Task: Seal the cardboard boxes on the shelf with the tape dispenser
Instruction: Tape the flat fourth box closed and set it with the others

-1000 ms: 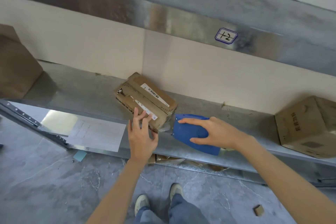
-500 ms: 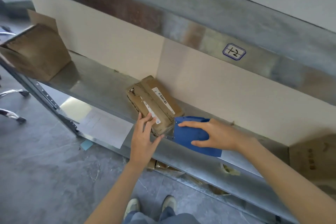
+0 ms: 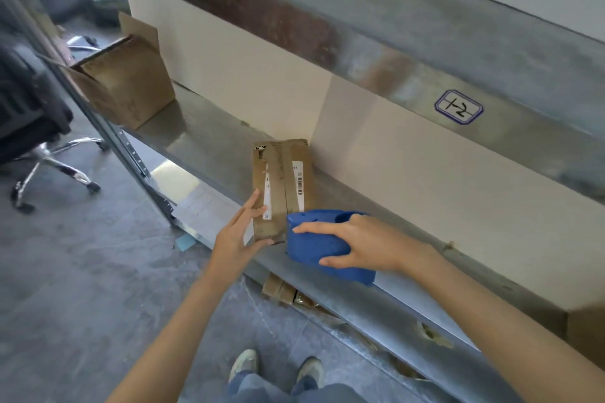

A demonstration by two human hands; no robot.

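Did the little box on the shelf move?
Yes. The box has turned on the shelf: its far end now points more squarely at the back wall, with the left hand on its near corner.

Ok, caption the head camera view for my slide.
Left hand steadies a small cardboard box on the metal shelf; right hand holds a blue tape dispenser beside it.

Soft daylight enters from upper left, glare on the metal shelf (image 3: pixel 209 141), edges blurred and wide-angle bent.
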